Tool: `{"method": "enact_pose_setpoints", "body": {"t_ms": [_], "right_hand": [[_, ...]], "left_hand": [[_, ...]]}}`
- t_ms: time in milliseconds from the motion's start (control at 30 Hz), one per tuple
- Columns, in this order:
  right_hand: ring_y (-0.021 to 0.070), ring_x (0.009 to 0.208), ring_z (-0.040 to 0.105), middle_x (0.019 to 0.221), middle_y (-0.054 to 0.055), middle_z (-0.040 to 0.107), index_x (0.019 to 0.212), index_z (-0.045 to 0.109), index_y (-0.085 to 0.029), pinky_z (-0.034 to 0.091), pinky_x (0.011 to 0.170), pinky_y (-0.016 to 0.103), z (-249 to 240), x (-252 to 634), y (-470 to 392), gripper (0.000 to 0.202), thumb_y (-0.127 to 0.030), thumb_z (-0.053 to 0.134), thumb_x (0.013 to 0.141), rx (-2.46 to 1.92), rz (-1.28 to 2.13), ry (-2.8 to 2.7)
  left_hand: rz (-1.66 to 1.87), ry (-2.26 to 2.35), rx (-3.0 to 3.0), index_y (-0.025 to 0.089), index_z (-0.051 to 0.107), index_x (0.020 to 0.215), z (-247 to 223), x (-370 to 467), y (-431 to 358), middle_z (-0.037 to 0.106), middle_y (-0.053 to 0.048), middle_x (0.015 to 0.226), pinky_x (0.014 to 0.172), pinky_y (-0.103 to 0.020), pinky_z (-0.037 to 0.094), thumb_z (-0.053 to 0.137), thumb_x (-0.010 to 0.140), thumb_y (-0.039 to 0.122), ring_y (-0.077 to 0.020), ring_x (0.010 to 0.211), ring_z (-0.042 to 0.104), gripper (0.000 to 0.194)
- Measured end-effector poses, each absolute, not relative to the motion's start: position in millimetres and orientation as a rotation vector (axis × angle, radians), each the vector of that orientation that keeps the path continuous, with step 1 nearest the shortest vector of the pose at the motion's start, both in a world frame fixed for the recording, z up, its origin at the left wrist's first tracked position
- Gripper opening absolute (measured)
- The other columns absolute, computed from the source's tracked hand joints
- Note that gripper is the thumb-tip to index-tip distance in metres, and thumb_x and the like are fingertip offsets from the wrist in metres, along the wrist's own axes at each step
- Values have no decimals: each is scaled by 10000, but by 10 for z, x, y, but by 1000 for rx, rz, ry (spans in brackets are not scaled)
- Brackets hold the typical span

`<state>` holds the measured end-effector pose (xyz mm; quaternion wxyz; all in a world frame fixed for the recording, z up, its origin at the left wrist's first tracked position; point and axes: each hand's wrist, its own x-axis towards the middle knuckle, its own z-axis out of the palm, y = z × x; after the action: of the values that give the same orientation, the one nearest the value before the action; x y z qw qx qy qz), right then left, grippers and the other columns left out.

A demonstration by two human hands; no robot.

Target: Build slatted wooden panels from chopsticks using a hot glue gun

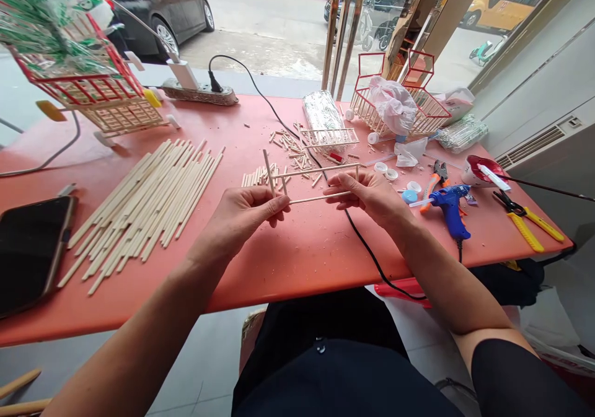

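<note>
Between my two hands, above the table, is a small rectangular frame of thin wooden sticks [316,170]. My left hand [253,206] pinches its left end, where one stick [268,170] rises upright past the frame. The right end is gripped by my right hand [360,193], thumb and fingers closed around the corner. A fan of long wooden sticks [153,206] lies left of my left hand. Short cut sticks [260,176] are lined up just behind it. To the right of my right hand rest a blue glue gun [450,209] and orange-handled pliers [434,181].
The pink table [297,268] also bears a phone [35,250], a power strip [199,92], yellow-handled cutters [527,215] and a red cup [478,170]. Red-trimmed stick carts stand at the back left [88,88] and back right [404,101]. A black cable [367,243] crosses the tabletop.
</note>
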<state>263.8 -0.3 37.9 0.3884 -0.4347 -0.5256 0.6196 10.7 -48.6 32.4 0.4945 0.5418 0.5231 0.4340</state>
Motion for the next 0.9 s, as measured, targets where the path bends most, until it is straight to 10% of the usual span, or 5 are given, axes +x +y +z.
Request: {"method": "enact_pose_setpoints", "body": {"t_ms": [300, 900], "right_hand": [[158, 670, 793, 817, 99, 844, 892, 821, -151, 568, 551, 188, 415, 2668, 8, 548, -610, 978, 637, -1201, 1708, -1397], [145, 634, 776, 754, 78, 828, 833, 804, -153, 588, 565, 197, 399, 2602, -32, 560, -626, 986, 594, -1145, 1692, -1372]], "left_hand": [[1114, 1224, 1174, 157, 807, 741, 303, 116, -476, 732, -90, 736, 576, -278, 533, 899, 734, 592, -169, 643, 643, 445], [1170, 1270, 1208, 158, 797, 706, 303, 140, -472, 707, -47, 631, 581, -273, 538, 853, 767, 346, -147, 569, 636, 205]]}}
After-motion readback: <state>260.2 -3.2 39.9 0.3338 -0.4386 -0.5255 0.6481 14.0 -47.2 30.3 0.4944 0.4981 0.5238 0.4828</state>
